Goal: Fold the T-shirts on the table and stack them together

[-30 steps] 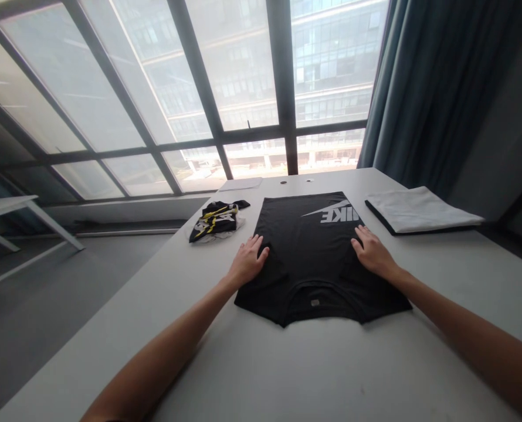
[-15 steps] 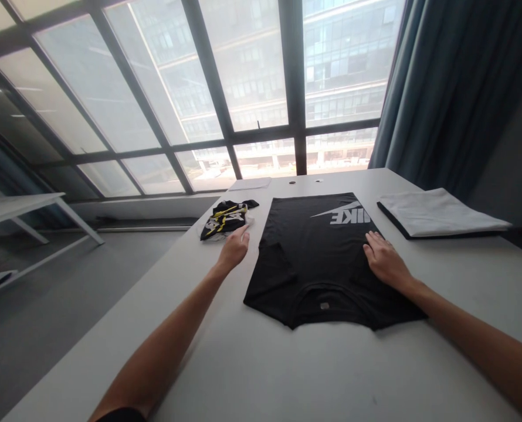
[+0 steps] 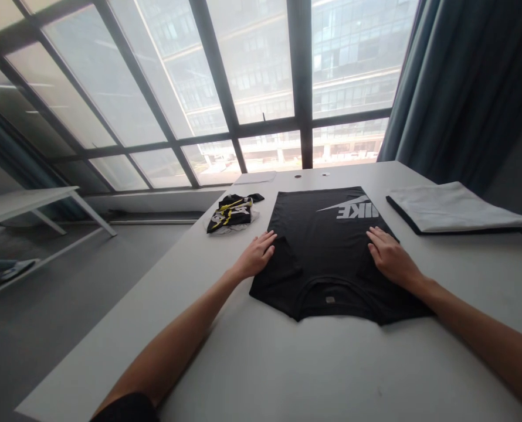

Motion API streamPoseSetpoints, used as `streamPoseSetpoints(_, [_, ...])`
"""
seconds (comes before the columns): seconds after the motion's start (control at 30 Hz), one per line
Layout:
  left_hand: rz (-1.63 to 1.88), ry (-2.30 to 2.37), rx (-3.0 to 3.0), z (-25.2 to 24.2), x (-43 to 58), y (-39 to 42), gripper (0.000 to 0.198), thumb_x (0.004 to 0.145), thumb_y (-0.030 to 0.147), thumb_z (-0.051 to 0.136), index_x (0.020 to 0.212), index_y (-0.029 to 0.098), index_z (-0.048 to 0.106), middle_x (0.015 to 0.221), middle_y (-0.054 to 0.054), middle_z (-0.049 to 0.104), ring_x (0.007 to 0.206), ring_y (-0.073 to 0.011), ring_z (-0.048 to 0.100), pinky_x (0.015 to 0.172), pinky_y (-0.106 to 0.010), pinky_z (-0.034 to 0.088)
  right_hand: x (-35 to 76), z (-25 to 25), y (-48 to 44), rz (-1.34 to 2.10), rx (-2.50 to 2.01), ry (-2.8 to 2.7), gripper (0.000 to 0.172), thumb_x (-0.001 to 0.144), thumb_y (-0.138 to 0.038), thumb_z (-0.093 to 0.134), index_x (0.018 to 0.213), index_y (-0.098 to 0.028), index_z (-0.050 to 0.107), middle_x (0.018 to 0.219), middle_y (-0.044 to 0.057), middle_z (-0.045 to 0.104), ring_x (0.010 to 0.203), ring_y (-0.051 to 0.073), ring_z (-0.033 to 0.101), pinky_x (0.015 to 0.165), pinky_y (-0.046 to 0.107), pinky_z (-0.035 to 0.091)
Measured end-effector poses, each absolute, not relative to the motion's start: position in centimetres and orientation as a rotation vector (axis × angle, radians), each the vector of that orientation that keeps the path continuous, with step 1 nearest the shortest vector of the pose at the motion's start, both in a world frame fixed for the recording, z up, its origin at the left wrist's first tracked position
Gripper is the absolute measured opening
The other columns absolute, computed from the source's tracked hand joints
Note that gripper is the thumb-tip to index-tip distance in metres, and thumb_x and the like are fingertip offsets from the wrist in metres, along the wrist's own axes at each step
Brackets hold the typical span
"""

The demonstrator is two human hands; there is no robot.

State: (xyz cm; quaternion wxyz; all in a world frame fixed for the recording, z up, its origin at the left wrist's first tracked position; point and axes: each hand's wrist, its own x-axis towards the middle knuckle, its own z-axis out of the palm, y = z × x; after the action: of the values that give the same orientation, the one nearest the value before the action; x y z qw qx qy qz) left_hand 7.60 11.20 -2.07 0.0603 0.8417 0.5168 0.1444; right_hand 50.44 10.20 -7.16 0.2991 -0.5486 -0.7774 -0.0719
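Note:
A black T-shirt (image 3: 326, 252) with a pale printed logo lies flat on the white table (image 3: 287, 369), its neckline toward me. At its left edge, by the sleeve, my left hand (image 3: 257, 253) touches the cloth with fingers stretched out. My right hand (image 3: 387, 253) rests flat on the right side of the shirt, just below the logo, fingers extended. Neither hand grips anything. To the left, beyond my left hand, is a crumpled black, yellow and white garment (image 3: 232, 214) on what looks like clear plastic.
A folded white and black cloth (image 3: 454, 208) lies at the right of the table. Pale sheets (image 3: 256, 177) and two small round items are near the far edge. Another white table (image 3: 36, 202) stands left, with windows ahead and a dark curtain (image 3: 450, 88) at right.
My left hand has moved right, from near the crumpled garment onto the shirt's left edge. My right hand stays on the shirt. The view has shifted slightly.

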Motion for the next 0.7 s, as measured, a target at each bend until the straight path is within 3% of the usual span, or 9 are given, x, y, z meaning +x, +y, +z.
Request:
streamPoseSetpoints(0.23, [0.202,1.499,2.597,-4.2,9.5,9.5,0.061,0.104,0.053,0.035,0.157,0.023,0.036,0.166,-0.007,0.022,0.154,-0.0300,0.016,0.123,-0.054,0.017,49.4,-6.5,9.4,-0.142,-1.424,-2.065,0.050,0.098,-0.028,0.038,0.142,-0.012,0.055,0.151,0.015,0.051,0.143,0.031,0.041,0.120,0.054,0.032])
streamPoseSetpoints(0.5, [0.636,1.393,2.573,-2.8,9.1,10.6,0.053,0.104,0.044,0.033,0.149,0.020,0.050,0.158,-0.004,0.043,0.150,-0.0215,0.030,0.125,-0.043,0.023,53.0,-4.0,10.8,0.044,-1.469,-1.699,0.048,0.094,-0.022,0.036,0.131,-0.016,0.067,0.135,0.012,0.066,0.129,0.026,0.058,0.114,0.044,0.042])
streamPoseSetpoints(0.7, [0.547,1.276,2.613,-3.2,9.2,10.6,0.055,0.102,0.047,0.038,0.150,0.021,0.049,0.159,-0.004,0.041,0.151,-0.0234,0.029,0.125,-0.046,0.022,55.2,-5.4,11.6,0.095,-1.445,-1.786,0.041,0.095,-0.029,0.044,0.123,-0.016,0.071,0.132,0.011,0.068,0.127,0.025,0.060,0.114,0.041,0.042])
